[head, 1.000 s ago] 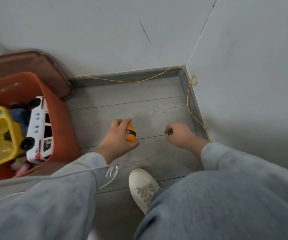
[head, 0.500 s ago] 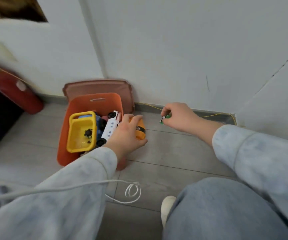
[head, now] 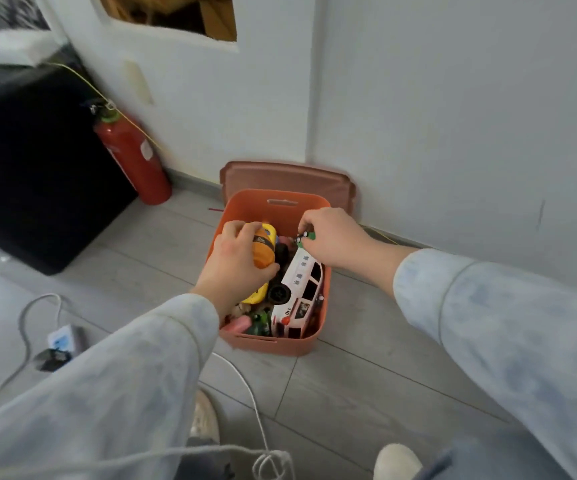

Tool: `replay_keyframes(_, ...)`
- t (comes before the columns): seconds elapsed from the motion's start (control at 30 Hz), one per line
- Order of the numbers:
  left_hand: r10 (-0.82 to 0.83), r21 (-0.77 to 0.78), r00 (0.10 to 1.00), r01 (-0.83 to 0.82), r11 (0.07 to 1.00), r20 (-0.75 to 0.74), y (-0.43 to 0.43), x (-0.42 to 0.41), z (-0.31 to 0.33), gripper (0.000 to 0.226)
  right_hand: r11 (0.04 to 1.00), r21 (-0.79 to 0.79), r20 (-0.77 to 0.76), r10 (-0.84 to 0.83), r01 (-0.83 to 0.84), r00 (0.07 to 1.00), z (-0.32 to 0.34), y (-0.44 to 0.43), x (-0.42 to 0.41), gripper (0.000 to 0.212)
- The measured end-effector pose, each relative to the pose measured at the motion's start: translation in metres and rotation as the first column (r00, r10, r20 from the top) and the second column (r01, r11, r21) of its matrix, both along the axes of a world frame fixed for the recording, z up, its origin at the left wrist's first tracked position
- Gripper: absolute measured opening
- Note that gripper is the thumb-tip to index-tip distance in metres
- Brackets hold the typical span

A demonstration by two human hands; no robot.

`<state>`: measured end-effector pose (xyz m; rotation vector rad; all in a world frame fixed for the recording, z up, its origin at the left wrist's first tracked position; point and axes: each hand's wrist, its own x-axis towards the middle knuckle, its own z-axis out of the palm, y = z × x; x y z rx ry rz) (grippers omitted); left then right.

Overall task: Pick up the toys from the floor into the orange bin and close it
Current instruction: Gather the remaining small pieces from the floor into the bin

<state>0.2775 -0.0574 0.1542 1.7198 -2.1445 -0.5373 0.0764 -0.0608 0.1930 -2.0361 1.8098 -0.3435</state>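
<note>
The orange bin [head: 280,346] stands open on the grey floor by the wall, filled with toys: a white police van [head: 299,289], a yellow toy partly hidden under my arm, and several small pieces. My left hand [head: 235,261] hovers over the bin's left side and grips an orange toy with a black band [head: 263,249]. Over the far right part of the bin, my right hand [head: 332,237] pinches a small green toy [head: 306,236]. The brownish lid [head: 287,178] leans against the wall just behind the bin.
A red fire extinguisher [head: 134,161] stands left of the bin beside a black cabinet [head: 30,174]. A white cable [head: 245,386] and a small plug block [head: 65,341] lie on the floor near my knees. My shoes [head: 396,460] show at the bottom.
Both hands lifted their toys from the floor in the right corner and carried them left, over the bin. The view swung left along with them.
</note>
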Motion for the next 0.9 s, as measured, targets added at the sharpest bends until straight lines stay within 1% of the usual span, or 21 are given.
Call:
replay_keyframes(0.1, 0.002, -0.006, 1.000, -0.002, 1.000, -0.018, -0.021, -0.006, -0.007, 0.081, 0.987, -0.024, 0.053, -0.160, 0.161, 0.986, -0.014, -0.022, 0.003, 0.018)
replay_keyframes(0.17, 0.008, -0.026, 0.999, -0.009, 1.000, -0.054, -0.032, -0.015, -0.010, 0.086, 0.959, -0.044, 0.146, -0.271, 0.280, 0.951, -0.024, -0.033, 0.005, 0.035)
replay_keyframes(0.23, 0.040, -0.068, 0.994, -0.047, 0.997, -0.100, -0.044, -0.024, -0.012, 0.093, 0.944, -0.026, 0.248, -0.311, 0.328, 0.917, -0.034, -0.041, 0.006, 0.053)
replay_keyframes(0.3, 0.064, -0.056, 0.990, -0.072, 0.996, -0.126, -0.052, -0.029, -0.016, 0.098, 0.945, -0.016, 0.276, -0.311, 0.328, 0.909, -0.041, -0.043, 0.004, 0.061)
replay_keyframes(0.43, 0.025, -0.045, 0.998, -0.028, 0.999, -0.063, -0.050, -0.033, -0.022, 0.101, 0.949, 0.005, 0.212, -0.309, 0.315, 0.927, -0.043, -0.038, -0.006, 0.067)
replay_keyframes(0.53, -0.004, -0.047, 0.999, 0.002, 0.999, -0.036, -0.040, -0.035, -0.015, 0.099, 0.959, 0.021, 0.197, -0.280, 0.282, 0.940, -0.037, -0.031, -0.016, 0.072)
replay_keyframes(0.77, -0.124, -0.055, 0.990, 0.127, 0.990, 0.067, -0.009, -0.053, 0.012, 0.100, 0.965, 0.052, 0.105, -0.260, 0.255, 0.960, 0.003, 0.008, -0.055, 0.080)
replay_keyframes(0.9, -0.209, -0.063, 0.975, 0.213, 0.975, 0.072, 0.013, -0.069, 0.033, 0.097, 0.959, 0.046, 0.071, -0.284, 0.281, 0.956, 0.025, 0.048, -0.083, 0.078)
